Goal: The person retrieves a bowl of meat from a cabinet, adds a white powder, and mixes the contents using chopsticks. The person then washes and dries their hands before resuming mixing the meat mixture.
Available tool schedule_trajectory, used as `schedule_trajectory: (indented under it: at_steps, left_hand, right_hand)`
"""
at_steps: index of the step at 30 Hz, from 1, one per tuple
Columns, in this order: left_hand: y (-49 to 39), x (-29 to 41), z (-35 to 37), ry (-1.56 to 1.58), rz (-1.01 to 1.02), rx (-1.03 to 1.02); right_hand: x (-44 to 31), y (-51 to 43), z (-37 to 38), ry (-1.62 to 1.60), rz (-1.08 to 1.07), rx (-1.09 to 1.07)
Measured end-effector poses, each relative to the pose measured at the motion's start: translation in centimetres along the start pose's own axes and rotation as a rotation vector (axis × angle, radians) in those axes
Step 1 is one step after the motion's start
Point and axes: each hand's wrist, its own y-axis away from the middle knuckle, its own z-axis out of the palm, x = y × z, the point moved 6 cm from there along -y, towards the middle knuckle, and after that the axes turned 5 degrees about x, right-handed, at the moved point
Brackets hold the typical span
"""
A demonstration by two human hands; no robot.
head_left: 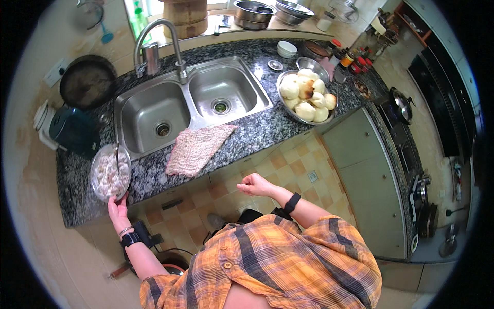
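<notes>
At the left end of the counter, a clear bowl (127, 170) holds a pale, whitish food mixture (108, 175), perhaps coated meat. A dark-handled utensil (117, 154) stands in it. My left hand (119, 210) grips the bowl's near edge, its fingertips partly hidden by the rim. My right hand (254, 185) hangs over the floor in front of the counter, fingers curled, with nothing visible in it. Between the hands, a crinkled pink-and-white cloth (198, 148) lies on the counter's front edge, just below the sink.
A double steel sink (185, 119) with a tall faucet (177, 50) is set in the granite counter (251, 127). To its right stands a metal bowl of pale buns (307, 94), some browned. A dark pan (88, 82) and a teal appliance (73, 129) stand left. A wok (401, 106) sits far right.
</notes>
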Motion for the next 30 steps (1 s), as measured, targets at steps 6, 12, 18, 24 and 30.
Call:
schedule_trajectory:
  at_steps: [6, 12, 18, 24, 30]
  left_hand:
    - [-2.2, 0.1, -1.3, -0.282, 0.001, 0.145]
    - [-0.7, -1.2, -1.7, -0.276, -0.089, 0.127]
    - [2.6, -3.8, -0.2, -0.344, -0.169, 0.087]
    - [8.3, -7.0, 5.1, -0.483, -0.205, -0.082]
    - [11.0, -10.4, 9.5, -0.365, -0.160, 0.001]
  right_hand:
    - [-0.6, -0.9, -1.5, 0.091, -0.084, 0.084]
    - [-3.9, -4.8, -1.0, 0.180, -0.195, 0.079]
    - [-4.0, -6.3, -1.2, 0.134, -0.201, -0.008]
    - [-5.4, -6.6, -2.7, 0.216, -0.280, -0.020]
    - [-10.1, -7.2, -1.0, 0.396, -0.517, -0.112]
